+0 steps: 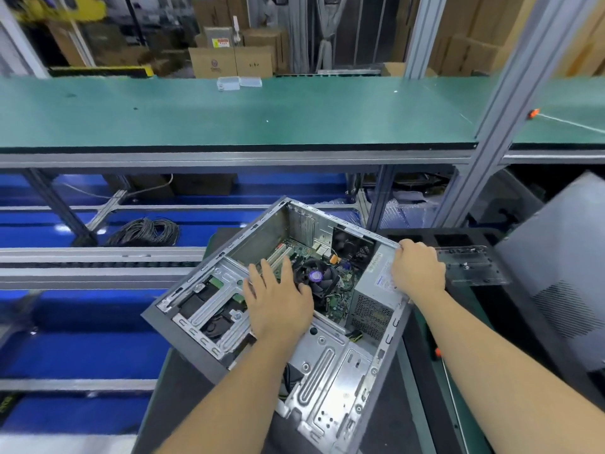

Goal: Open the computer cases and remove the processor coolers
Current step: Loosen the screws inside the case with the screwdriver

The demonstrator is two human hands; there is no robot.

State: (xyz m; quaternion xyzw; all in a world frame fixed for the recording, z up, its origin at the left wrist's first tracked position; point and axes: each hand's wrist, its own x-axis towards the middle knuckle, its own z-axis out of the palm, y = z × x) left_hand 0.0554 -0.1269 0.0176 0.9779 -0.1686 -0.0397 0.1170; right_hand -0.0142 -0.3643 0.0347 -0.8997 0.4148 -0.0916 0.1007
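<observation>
The left hand point(278, 299) reaches into the open computer case point(278, 319) with fingers straight and slightly spread, thumb out toward the processor cooler point(317, 279). Its fingertips lie over the green motherboard point(294, 252) by the white expansion slots, just left of the cooler; whether they touch the board cannot be told. The cooler, a round black fan with a purple label at its hub, sits just right of that thumb, mounted on the board.

The right hand point(417, 268) curls its fingers over the case's upper right rim, gripping the edge above the grey power supply point(376, 290). Just beyond its knuckles to the right lies a clear plastic tray point(471, 265), and farther right a grey side panel point(556, 257) stands tilted.

Below the left wrist, the silver drive cage point(209, 309) and stamped metal bracket point(327, 371) fill the case's near end. The case lies side-open and skewed on a dark mat point(170, 404). Well beyond both hands runs a green workbench point(229, 109), with a coil of black cable point(145, 231) below it.
</observation>
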